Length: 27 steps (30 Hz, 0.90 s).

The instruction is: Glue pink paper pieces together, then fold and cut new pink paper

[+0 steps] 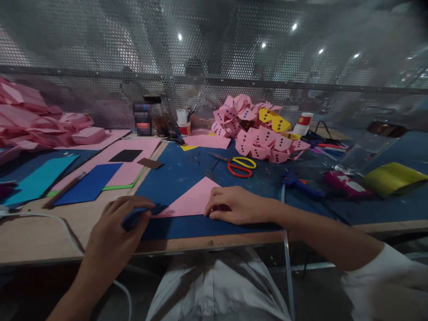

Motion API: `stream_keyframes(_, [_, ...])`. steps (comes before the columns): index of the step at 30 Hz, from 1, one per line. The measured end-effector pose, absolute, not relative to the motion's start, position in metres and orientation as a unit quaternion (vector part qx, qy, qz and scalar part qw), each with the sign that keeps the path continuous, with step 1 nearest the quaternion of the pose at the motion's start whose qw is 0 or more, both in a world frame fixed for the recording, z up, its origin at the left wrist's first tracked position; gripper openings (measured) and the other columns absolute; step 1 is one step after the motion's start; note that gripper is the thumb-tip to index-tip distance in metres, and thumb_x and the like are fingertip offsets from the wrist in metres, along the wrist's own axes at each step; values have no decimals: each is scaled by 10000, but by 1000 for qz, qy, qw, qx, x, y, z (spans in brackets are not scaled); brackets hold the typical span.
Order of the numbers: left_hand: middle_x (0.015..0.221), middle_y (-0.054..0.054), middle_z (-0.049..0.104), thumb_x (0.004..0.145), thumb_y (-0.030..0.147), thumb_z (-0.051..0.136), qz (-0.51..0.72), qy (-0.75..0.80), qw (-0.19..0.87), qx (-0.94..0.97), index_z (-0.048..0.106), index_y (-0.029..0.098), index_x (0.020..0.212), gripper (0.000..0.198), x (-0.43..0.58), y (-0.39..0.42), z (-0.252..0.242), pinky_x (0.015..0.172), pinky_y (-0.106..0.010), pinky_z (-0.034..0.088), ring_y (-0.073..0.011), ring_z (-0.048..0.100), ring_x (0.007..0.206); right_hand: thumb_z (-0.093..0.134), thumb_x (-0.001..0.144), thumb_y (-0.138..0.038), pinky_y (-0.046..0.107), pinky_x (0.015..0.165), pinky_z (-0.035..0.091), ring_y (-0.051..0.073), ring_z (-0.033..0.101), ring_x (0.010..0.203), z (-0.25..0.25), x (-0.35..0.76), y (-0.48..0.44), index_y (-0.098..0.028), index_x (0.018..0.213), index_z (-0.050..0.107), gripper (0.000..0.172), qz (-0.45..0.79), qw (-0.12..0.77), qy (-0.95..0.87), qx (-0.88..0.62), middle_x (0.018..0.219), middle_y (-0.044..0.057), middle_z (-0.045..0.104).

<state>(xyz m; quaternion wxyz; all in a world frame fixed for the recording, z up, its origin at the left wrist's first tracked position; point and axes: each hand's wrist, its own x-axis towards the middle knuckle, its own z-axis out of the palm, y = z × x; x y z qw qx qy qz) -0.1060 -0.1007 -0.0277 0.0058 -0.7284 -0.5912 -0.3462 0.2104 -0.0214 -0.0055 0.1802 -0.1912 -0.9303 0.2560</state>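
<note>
A pink sheet of paper point(187, 203), folded into a triangle, lies on the blue mat point(177, 227) near the front edge. My right hand point(239, 205) covers its right part, with curled fingers pressing on the paper and the thumb side toward the left. At the left corner, my left hand point(117, 227) has its thumb and index finger curved in a loose arc, the tips slightly apart and close beside the corner. Whether those tips touch the paper is hard to see. Beyond the triangle lie scissors point(241, 166) with one red and one yellow handle loop.
A pile of folded pink and yellow paper pieces point(264, 133) stands behind the scissors. Left are blue paper point(90, 183), a wooden-looking stick point(65, 191) and pink pieces point(36, 116). Right lie a blue glue gun point(302, 185), a magenta object point(346, 183) and a yellow roll point(394, 178).
</note>
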Motion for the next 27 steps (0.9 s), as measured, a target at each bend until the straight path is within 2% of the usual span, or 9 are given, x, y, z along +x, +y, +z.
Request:
stream_keyframes(4, [1165,-33,718,1051,373,514,-320,-492,4,-810,691,292,1170,228,-77,-109,-31,925,-353,510,-239,663,1078,652,975,-166,245,833,505,139,676,895,-8,210,-20,-173,1101,764,169,260,181,-930,-188,1066,44,702])
stream_keyframes(7, [1203,-45,732,1058,326,520,-286,-449,26,-846,682,286,1259,262,-63,-109,-42,931,-358,500,-245,661,1090,644,980,-178,250,830,506,148,678,905,-8,209,-21,-190,1105,761,171,257,179,-930,-193,1082,49,704])
stream_keyframes(9, [1214,-58,729,1064,293,510,-283,-448,43,-847,686,265,1251,259,-59,-109,-48,944,-369,488,-245,659,1088,643,980,-180,251,827,503,148,675,899,-7,209,-21,-193,1107,760,173,257,176,-930,-194,1078,50,701])
stream_keyframes(16, [1053,-59,707,1048,333,536,-301,-499,40,-812,723,236,1067,211,-47,-100,-43,875,-380,488,-255,639,1016,655,961,-173,234,775,464,130,644,846,-3,206,-22,-173,1084,773,170,267,173,-922,-219,1024,36,698])
stream_keyframes(19, [934,-63,684,1015,333,549,-260,-552,36,-792,660,218,876,212,-37,-91,-36,786,-399,466,-285,613,928,670,944,-198,235,719,425,133,630,811,3,198,-22,-162,1036,770,141,270,149,-909,-279,955,27,714])
stream_keyframes(21, [886,-58,669,981,297,569,-230,-577,36,-783,615,225,817,184,-32,-85,-32,741,-392,439,-286,591,879,669,951,-257,236,675,391,135,626,775,7,191,-23,-166,988,761,135,276,120,-894,-332,894,20,730])
stream_keyframes(24, [915,-60,676,948,274,579,-207,-593,16,-778,629,232,846,121,-28,-80,-31,745,-389,423,-296,581,900,668,946,-351,244,627,332,134,618,729,10,182,-27,-196,976,746,176,253,109,-875,-398,852,7,744])
stream_keyframes(27, [972,-73,686,946,310,583,-219,-598,6,-771,660,229,910,118,-26,-78,-33,798,-402,425,-311,579,956,656,896,-318,254,609,297,143,605,713,8,176,-33,-215,985,723,151,213,107,-873,-426,845,-1,747])
